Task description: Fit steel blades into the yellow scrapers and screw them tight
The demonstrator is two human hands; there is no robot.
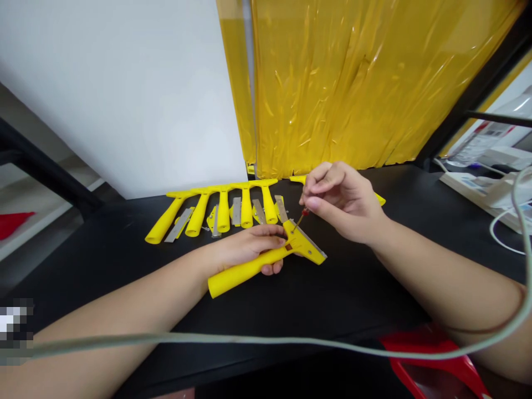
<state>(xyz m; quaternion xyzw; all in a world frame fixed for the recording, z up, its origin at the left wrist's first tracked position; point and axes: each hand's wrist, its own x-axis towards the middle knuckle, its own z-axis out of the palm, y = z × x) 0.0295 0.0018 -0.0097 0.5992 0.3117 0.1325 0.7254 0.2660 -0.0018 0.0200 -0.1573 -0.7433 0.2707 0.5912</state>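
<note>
My left hand (266,244) is closed around the neck of a yellow scraper (245,271), whose hollow handle points toward the lower left. A metal blade edge shows along the far side of the scraper's head, and screws sit in its face. In my right hand (341,202), pinched between thumb and fingers, is a small screwdriver (300,219) with a red handle. Its thin shaft slants down and the tip meets the scraper head near one screw. Behind my left hand, several yellow scraper handles (223,210) lie in a row, with metal blades (236,211) and small yellow plates between them.
Everything lies on a black table (332,310). A white panel (137,100) and a yellow plastic curtain (324,88) stand behind it. A pale cable (266,339) crosses in front of me. Power strips (477,191) lie at the right, and a red object (436,360) is at the near edge.
</note>
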